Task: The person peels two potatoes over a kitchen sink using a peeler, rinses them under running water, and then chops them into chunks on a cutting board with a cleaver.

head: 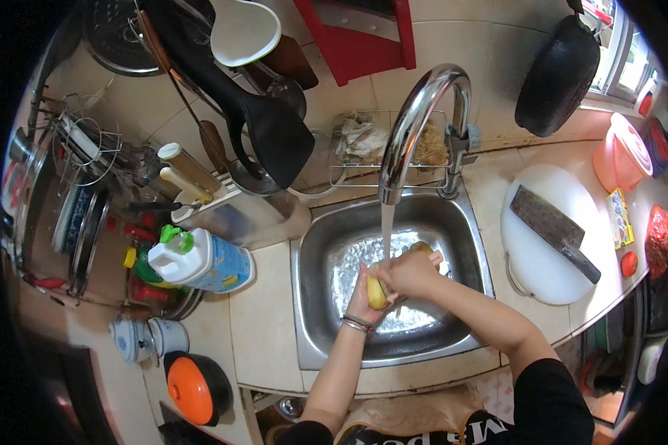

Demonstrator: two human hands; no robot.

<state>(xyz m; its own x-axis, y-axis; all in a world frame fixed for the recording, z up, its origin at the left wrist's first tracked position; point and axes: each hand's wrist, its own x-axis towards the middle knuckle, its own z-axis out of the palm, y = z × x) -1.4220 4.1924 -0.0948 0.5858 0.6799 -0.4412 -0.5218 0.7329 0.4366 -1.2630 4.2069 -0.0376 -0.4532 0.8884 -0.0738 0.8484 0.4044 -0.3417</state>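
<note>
My left hand (359, 300) is low in the steel sink (317, 289), gripping a pale yellow potato (376, 293). Bent over the potato's upper side is my right hand (411, 272), its fingers close against the left. A thin edge shows between the hands, but I cannot tell whether it is a tool in my right hand. Water from the curved chrome faucet (423, 105) falls onto the hands. Just beyond my right hand, a second yellowish, potato-like piece (421, 247) is partly covered by it.
Right of the sink, a cleaver (551, 222) lies on a round white cutting board (526, 278), near a tomato (629, 264). A white jug (200, 258) stands at left, with an orange-lidded pot (190, 389) nearer me. Black spatulas (278, 139) hang at upper left. Behind the faucet is a wire rack (362, 178).
</note>
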